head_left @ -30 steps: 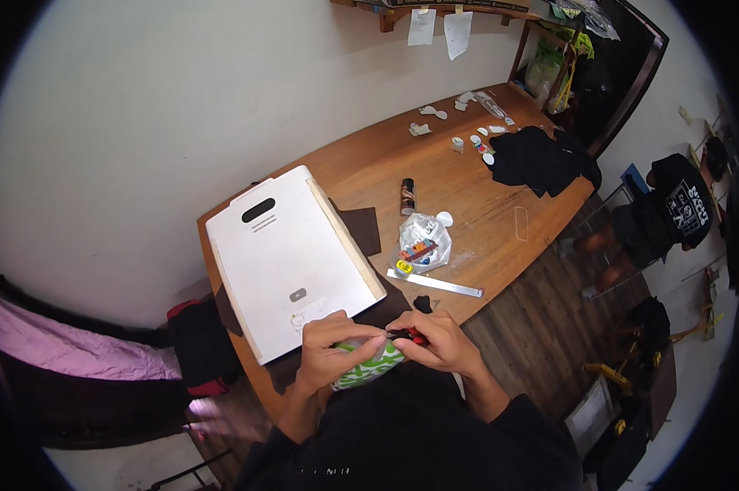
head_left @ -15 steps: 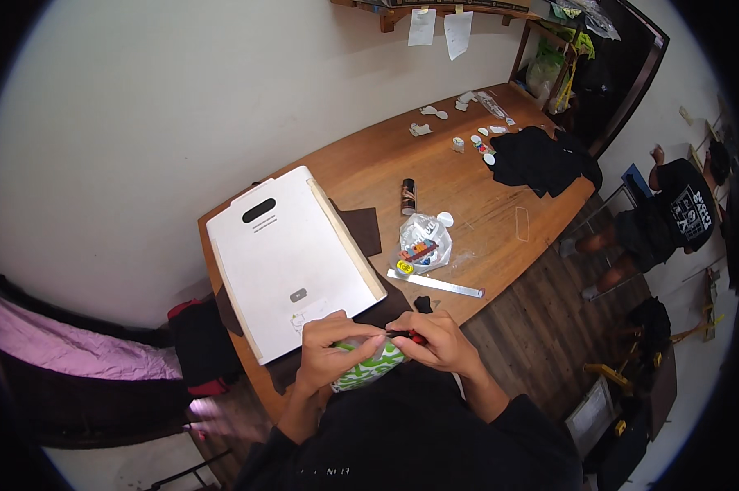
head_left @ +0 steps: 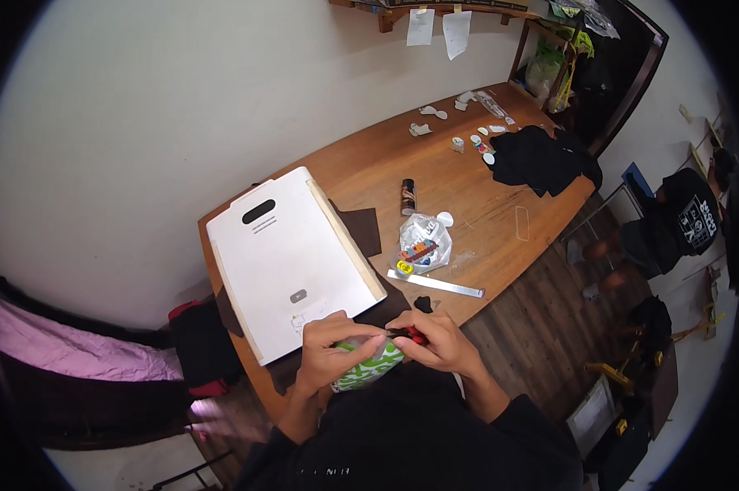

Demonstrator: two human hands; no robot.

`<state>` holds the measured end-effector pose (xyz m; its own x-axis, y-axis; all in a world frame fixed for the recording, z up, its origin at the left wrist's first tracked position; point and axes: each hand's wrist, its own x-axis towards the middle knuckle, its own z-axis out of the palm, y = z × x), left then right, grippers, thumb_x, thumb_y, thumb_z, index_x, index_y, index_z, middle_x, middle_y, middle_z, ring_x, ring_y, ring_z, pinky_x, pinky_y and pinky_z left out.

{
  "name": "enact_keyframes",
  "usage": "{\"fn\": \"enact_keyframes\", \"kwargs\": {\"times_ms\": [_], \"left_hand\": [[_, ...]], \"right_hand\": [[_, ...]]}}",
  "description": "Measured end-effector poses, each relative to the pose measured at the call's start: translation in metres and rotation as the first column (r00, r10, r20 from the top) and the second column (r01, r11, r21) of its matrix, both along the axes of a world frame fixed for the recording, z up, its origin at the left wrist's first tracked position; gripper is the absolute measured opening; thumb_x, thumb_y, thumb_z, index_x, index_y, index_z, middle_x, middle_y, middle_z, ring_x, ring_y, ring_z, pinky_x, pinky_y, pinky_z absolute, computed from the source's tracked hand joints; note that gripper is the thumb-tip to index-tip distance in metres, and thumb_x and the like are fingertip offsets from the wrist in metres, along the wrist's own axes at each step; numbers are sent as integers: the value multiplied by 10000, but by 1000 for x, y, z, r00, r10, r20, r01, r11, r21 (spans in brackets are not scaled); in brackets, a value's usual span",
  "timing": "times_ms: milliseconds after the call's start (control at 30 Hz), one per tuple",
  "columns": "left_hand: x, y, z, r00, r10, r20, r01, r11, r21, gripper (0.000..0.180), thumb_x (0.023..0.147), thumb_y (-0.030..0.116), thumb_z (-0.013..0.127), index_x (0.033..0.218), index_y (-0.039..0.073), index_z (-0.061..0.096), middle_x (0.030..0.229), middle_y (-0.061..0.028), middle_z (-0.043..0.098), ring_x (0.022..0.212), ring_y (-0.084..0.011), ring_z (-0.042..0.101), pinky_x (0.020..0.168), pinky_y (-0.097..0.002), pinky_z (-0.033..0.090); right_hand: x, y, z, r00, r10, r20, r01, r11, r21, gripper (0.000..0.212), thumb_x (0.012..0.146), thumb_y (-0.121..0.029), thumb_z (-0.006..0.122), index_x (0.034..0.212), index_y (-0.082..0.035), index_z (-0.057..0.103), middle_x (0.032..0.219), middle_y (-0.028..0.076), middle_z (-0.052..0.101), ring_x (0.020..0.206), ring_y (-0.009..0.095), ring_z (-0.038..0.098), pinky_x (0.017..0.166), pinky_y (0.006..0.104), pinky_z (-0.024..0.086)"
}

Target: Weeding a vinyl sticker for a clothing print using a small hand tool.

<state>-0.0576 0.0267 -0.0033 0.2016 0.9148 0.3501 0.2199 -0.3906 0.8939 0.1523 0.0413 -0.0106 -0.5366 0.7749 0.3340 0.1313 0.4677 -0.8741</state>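
Observation:
Close to my body, both hands meet fingertip to fingertip at the table's near edge. My left hand (head_left: 330,348) is closed in a pinch, its thumb lying over a green-and-white patterned thing (head_left: 361,375) that looks like a soft packet. What exactly its fingertips grip is too small to tell. A small red-and-black hand tool (head_left: 417,335) shows between the fingers of my right hand (head_left: 440,345), which is closed round it. The tool's tip points toward the left fingertips. Its kind is mostly hidden by the fingers.
A large white panel (head_left: 279,245) lies left on the wooden table (head_left: 345,176). Beyond my hands are a metal ruler (head_left: 436,284), a yellow tape measure (head_left: 404,268), a plastic bag (head_left: 431,237), a dark can (head_left: 408,196) and black cloth (head_left: 533,162). Another person (head_left: 672,221) stands at right.
My hands and what they hold stay almost in place. The other person at the right has shifted slightly, leaning a little further right and down.

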Motion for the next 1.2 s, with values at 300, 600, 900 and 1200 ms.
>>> {"fn": "enact_keyframes", "kwargs": {"times_ms": [300, 600, 900, 1200], "left_hand": [[12, -8, -3, 999, -34, -22, 35, 998, 45, 130, 704, 77, 779, 828, 53, 747, 673, -48, 693, 508, -109, 500, 497, -257, 353], [13, -25, 1, 997, -36, -62, 40, 997, 64, 131, 703, 72, 778, 828, 50, 746, 672, -47, 691, 513, -112, 521, 503, -254, 371], [22, -46, -10, 999, -32, -31, 34, 998, 59, 129, 707, 78, 777, 829, 52, 746, 675, -46, 693, 506, -110, 522, 502, -257, 358], [20, -40, -13, 997, -49, -59, 54, 995, 80, 118, 712, 83, 772, 821, 48, 741, 675, -45, 693, 499, -108, 537, 515, -263, 350]], "right_hand": [[12, -9, -2, 998, -8, 61, 3, 998, 70, 220, 855, -169, 670, 965, 16, 627, 751, 149, 653, 613, 276, 645, 534, 322, 480], [16, -24, -1, 997, -18, 70, 7, 989, 150, 209, 851, -167, 673, 953, 11, 628, 731, 139, 646, 584, 269, 635, 507, 329, 466], [23, -41, -12, 999, -24, 47, 16, 987, 159, 208, 847, -162, 678, 956, 9, 628, 719, 138, 642, 579, 262, 636, 498, 324, 465], [21, -38, -11, 997, -9, 78, -4, 985, 170, 210, 845, -164, 682, 952, 8, 627, 720, 140, 642, 586, 271, 637, 504, 327, 468]]}}
